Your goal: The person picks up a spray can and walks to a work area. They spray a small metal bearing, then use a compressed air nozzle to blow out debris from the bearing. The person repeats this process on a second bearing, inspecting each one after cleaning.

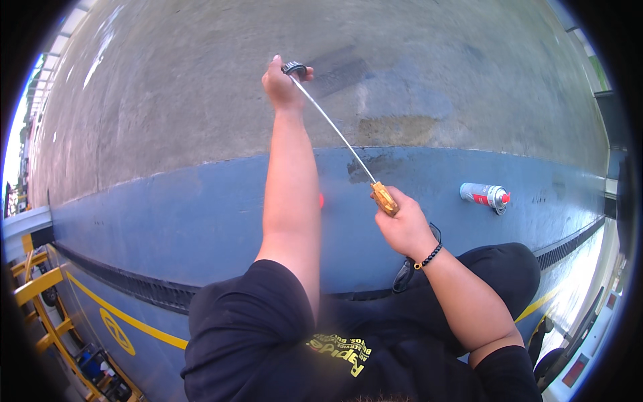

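My left hand [284, 87] is stretched far forward over the grey floor, its fingers closed round a small dark ring-shaped part [295, 68]. A long screwdriver [335, 127] slants from there back to my right hand [405, 224], which grips its amber handle. The tip of its shaft meets the dark part or lies right beside it; my fingers partly hide the spot. To the right of my right hand, a spray can [482, 194] with a red nozzle lies on its side on the blue floor.
A red object [321, 200] peeks out beside my left forearm, mostly hidden. Dark glasses [404, 276] are near my right wrist. A black drain grate [134, 280] crosses the blue floor [167, 221]. Yellow racking [40, 288] stands at the left; a vehicle [583, 365] is at the lower right.
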`<act>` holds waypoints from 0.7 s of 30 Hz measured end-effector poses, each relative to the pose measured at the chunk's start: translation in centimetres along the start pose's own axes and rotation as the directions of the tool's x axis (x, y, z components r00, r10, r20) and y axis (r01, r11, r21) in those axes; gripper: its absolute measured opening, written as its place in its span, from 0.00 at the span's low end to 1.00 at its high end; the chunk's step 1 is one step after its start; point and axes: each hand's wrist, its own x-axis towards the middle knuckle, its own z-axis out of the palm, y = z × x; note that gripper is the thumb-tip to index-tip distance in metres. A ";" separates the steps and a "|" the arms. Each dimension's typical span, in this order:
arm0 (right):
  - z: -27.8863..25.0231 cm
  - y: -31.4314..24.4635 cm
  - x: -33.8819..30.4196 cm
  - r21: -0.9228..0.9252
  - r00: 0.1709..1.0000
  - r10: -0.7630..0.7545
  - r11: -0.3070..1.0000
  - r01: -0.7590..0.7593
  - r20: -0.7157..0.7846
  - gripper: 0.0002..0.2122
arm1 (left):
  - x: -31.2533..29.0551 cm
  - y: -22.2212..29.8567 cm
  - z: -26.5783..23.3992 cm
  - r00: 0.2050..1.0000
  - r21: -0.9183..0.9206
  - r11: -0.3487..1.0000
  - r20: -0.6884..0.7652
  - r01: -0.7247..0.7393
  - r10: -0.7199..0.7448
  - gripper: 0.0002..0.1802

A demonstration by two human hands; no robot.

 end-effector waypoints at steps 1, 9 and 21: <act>-0.2 -0.1 0.0 0.048 0.999 0.048 0.998 -0.048 0.003 0.13 | 0.1 -0.1 0.0 1.000 -0.013 1.000 0.008 -0.006 0.006 0.22; -0.4 0.2 0.2 0.193 0.987 0.143 0.969 -0.155 0.073 0.14 | 0.3 -0.2 -0.1 0.999 -0.012 1.000 0.042 -0.009 0.009 0.18; -0.4 0.2 -0.1 0.171 0.975 0.196 0.963 -0.211 0.102 0.16 | 1.2 -0.2 -1.2 0.986 -0.121 0.980 -0.048 0.155 -0.162 0.15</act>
